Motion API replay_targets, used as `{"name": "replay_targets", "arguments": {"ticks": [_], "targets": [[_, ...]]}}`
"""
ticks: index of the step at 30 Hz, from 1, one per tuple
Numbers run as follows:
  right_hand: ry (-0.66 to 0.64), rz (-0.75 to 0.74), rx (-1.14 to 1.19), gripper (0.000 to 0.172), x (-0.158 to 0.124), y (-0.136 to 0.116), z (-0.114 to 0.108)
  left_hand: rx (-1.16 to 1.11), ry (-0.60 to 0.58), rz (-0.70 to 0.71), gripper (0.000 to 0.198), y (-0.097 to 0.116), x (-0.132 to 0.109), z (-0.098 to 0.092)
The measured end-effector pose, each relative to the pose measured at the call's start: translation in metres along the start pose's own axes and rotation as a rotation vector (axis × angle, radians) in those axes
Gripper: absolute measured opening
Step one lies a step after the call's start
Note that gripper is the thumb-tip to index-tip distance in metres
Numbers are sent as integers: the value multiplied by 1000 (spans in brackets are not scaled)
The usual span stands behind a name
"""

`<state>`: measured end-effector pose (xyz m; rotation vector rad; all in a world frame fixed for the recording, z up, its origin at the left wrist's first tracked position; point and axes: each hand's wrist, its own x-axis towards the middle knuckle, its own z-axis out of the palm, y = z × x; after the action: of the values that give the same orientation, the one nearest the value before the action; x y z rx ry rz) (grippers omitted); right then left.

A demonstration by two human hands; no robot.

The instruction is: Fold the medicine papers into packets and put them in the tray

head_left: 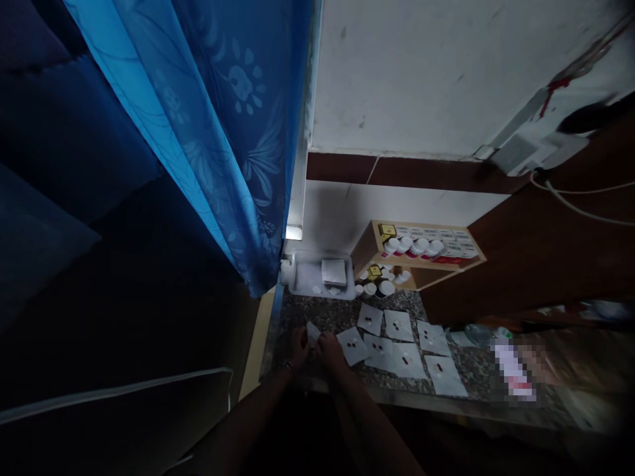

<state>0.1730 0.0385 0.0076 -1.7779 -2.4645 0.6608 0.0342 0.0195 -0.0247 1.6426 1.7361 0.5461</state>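
Between both hands, over the left part of the stone counter, is a small white paper (313, 332), partly hidden by fingers. My left hand (299, 348) pinches its left side. The fingers of my right hand (331, 352) close on its right side. Whether anything lies inside this paper is hidden. Just right of my hands, several square white papers lie flat, each bearing a few pills; the nearest paper (352, 346) carries small dark and pale pills. Another paper (445, 376) at the right end has a dark red capsule.
A clear plastic tray (292, 281) holding a stack of white papers (333, 272) stands against the wall. Beside it, a wooden shelf (427, 280) bears white bottles (419, 247) and boxes. A blue curtain (258, 198) hangs at left. A plastic bottle (479, 334) lies at right.
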Motion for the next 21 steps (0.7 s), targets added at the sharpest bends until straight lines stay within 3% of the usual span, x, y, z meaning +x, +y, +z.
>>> {"name": "replay_targets", "arguments": {"ticks": [2, 8, 12, 17, 21], "targets": [[-1, 15, -10, 18, 2, -1, 0, 119, 19, 85, 45, -5, -5, -3], [12, 16, -3, 16, 6, 1, 7, 416, -282, 467, 39, -16, -20, -23], [42, 9, -27, 13, 2, 1, 10, 577, -330, 511, 44, -11, -25, -35], [70, 31, -85, 14, -2, -4, 9, 566, -409, 533, 46, -4, -18, -40], [76, -84, -128, 23, -6, -6, 16, 530, -396, 546, 45, -4, -11, -36]]}}
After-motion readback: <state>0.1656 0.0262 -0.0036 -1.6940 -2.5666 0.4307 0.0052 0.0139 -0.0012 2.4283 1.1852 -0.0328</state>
